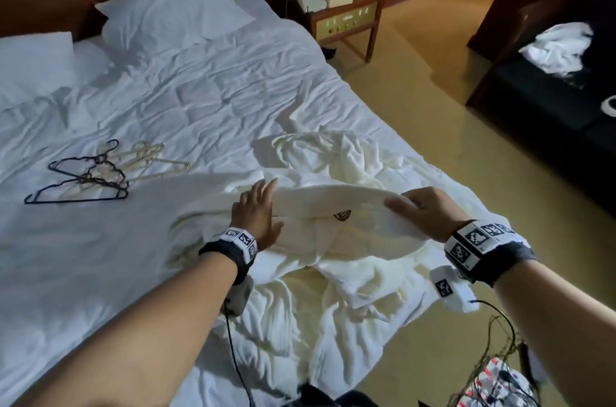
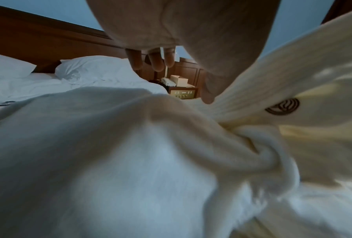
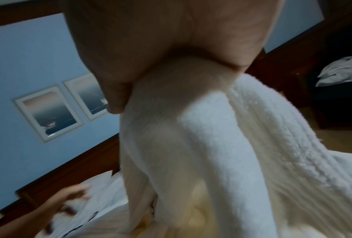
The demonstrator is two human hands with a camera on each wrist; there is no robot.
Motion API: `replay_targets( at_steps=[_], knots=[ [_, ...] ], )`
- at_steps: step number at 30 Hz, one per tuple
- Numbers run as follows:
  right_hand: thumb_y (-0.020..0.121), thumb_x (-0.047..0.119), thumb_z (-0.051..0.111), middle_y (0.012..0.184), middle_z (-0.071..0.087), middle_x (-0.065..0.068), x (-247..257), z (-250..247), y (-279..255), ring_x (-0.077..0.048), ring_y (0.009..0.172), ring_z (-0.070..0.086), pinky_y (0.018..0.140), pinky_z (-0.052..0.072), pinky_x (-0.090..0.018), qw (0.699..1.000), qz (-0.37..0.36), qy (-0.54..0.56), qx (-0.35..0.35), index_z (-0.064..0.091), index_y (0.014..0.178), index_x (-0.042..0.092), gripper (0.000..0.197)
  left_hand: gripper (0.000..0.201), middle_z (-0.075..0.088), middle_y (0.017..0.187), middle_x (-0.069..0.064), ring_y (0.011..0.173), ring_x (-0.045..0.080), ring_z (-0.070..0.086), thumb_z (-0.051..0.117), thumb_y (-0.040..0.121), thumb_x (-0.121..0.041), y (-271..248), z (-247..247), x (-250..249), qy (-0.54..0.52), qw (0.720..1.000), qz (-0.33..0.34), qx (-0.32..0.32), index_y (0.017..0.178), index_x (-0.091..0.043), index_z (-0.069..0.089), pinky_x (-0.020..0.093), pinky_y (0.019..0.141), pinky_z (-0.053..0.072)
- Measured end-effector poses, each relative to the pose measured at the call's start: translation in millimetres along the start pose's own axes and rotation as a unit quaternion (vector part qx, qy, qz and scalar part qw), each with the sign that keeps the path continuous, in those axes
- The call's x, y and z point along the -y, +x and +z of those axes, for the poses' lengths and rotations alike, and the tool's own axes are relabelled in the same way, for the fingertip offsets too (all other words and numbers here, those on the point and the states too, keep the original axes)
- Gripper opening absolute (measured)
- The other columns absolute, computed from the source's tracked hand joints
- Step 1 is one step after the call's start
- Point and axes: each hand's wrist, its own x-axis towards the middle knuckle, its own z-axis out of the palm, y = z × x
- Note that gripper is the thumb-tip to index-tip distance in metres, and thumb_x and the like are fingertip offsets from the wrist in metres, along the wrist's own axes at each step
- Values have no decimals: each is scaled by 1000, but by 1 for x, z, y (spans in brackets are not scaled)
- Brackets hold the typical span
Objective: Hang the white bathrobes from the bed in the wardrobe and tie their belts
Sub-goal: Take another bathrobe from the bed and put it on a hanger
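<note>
A white bathrobe (image 1: 333,206) with a dark round logo (image 1: 341,216) lies crumpled on the near right part of the bed (image 1: 150,256). My right hand (image 1: 411,205) grips its thick collar band and holds that end raised; the right wrist view shows the thumb (image 3: 114,99) curled round the towelling (image 3: 201,136). My left hand (image 1: 261,205) rests on the band's other end with fingers straight; its fingertips (image 2: 154,62) reach past the robe (image 2: 293,64). More white robe cloth (image 1: 333,153) is bunched just behind. No belt can be told apart.
Several wire hangers (image 1: 90,173), dark and cream, lie on the bed to the left. Pillows (image 1: 173,3) sit at the headboard. A nightstand (image 1: 346,16) with a box stands beyond the bed. A dark sofa (image 1: 550,113) with white cloth (image 1: 560,50) is at the right, across bare floor.
</note>
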Motion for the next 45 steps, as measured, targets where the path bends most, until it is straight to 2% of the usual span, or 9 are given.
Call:
replay_targets(
  at_steps=[7,14,17,23,27,32,34,39,45],
  knots=[
    [94,49,55,64,62,-12,27,-50,-15,-12,57,52,52,45,-30,986,-43,94,-133,68,76,8,46,82,56,126,7,122,34,44,61,84,-55,45,-21,-50,27,994,80,75,150,-36,16,47,94,33],
    [92,50,49,65,55,-4,-26,-81,-3,-28,68,55,57,38,-33,977,76,-4,-197,55,65,15,44,36,60,130,6,122,33,52,49,92,-42,46,-41,37,106,981,-97,127,125,-31,56,50,108,35],
    [87,51,58,115,55,-11,-27,-45,1,-34,99,59,79,49,-38,966,173,-156,-113,57,116,30,37,25,64,120,12,106,32,60,48,96,-31,18,-69,54,50,988,-114,96,114,-20,61,42,95,46],
    [67,69,71,154,14,-2,80,73,-6,-25,135,23,108,34,-46,985,-130,-100,47,0,153,38,116,5,69,90,11,83,28,63,60,84,-16,-45,-140,0,-124,992,9,13,84,-15,64,30,68,47],
    [83,45,62,123,62,-4,123,121,8,-26,117,57,92,47,-32,991,-111,-23,66,54,127,26,49,15,66,81,7,78,26,62,64,76,-24,-80,-142,0,-161,984,72,4,81,-11,57,32,66,47],
    [86,27,61,113,67,-1,131,81,9,-25,108,62,89,50,-32,967,-109,-206,99,64,116,31,30,31,65,122,2,110,26,61,58,89,-27,-115,-101,113,119,974,-62,183,120,-30,58,36,92,46],
    [86,32,60,107,67,3,146,50,10,-24,105,64,86,51,-32,956,-98,-264,83,65,106,34,20,40,60,132,4,119,27,57,52,93,-28,-117,-115,138,122,980,-58,147,133,-31,49,36,97,43],
    [96,24,54,95,60,-3,288,-28,18,-24,95,57,77,40,-32,949,-137,-273,-75,64,94,12,15,16,65,107,17,91,37,64,48,90,-20,-113,-278,187,98,987,-52,-119,104,-27,52,37,74,51],
    [91,39,61,100,67,-7,542,24,-27,-28,95,63,74,45,-31,912,-306,-202,-186,64,99,23,18,23,60,114,22,94,45,60,49,85,-18,-274,-471,352,140,919,-181,-321,105,-30,49,42,77,50]
  ],
)
